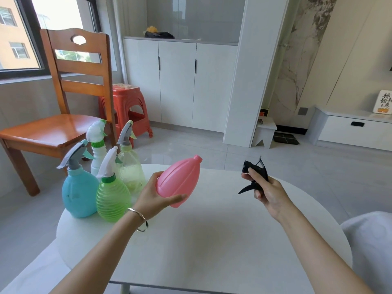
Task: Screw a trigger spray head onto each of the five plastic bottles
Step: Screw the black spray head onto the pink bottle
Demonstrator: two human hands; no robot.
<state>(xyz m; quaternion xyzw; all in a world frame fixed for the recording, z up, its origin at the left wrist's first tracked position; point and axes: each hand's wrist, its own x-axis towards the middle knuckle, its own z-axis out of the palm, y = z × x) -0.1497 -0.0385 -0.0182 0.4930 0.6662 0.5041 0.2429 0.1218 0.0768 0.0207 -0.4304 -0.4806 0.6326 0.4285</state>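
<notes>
A tiled room with white cabinets fills the head view, and a white oval table (212,230) spans the lower half of the frame. A wooden chair (63,115) and a red stool (129,109) stand at upper left.

At the table's left edge stand four bottles, each already capped with a spray head: a blue bottle (79,194), a green ribbed bottle (112,200), a white bottle (98,160) and a clear yellowish bottle (130,170).

Left of centre, the left hand (154,196) is closed around the base of the fifth, a pink bottle (180,181), held off the table and tilted, its bare neck pointing up and right. Right of centre, the right hand (267,187) is clamped on one black trigger head (253,175), well apart from the bottle.

So the last of five is in hand. The next move likely calls for bringing the collar to the neck, seating it squarely and twisting.
</notes>
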